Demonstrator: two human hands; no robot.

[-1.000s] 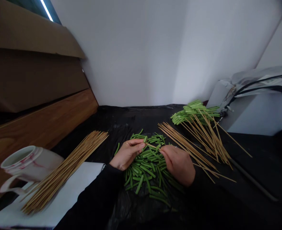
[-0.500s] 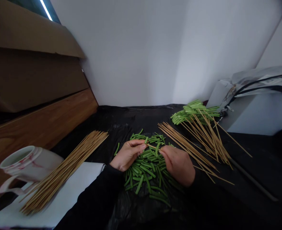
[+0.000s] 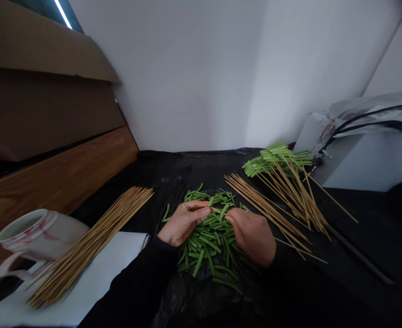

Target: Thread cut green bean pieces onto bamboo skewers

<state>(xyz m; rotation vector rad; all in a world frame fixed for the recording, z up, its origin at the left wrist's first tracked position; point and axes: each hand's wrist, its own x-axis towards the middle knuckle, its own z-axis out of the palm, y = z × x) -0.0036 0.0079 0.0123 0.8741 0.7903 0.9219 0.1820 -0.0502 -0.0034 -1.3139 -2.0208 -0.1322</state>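
Between finger and thumb, my left hand pinches a short cut green stalk piece, much like a green bean, at the tip of a thin bamboo skewer. My right hand is closed round that skewer, whose tail seems to come out to the right, past the wrist. Another green piece sits across the skewer near the right fingertips. Below both hands spreads a loose pile of cut green stalks on black plastic sheeting. Fingers hide part of the skewer.
A bundle of skewers lies at left over white paper, beside a mug. Loose skewers lie right of the pile. Farther back are filled skewers with green stalks. A cardboard box stands left, cables right.
The skewer's tail at right has shifted a little left, as has my right hand. The green piece in my left fingers tilts more. The whole view has drifted slightly.
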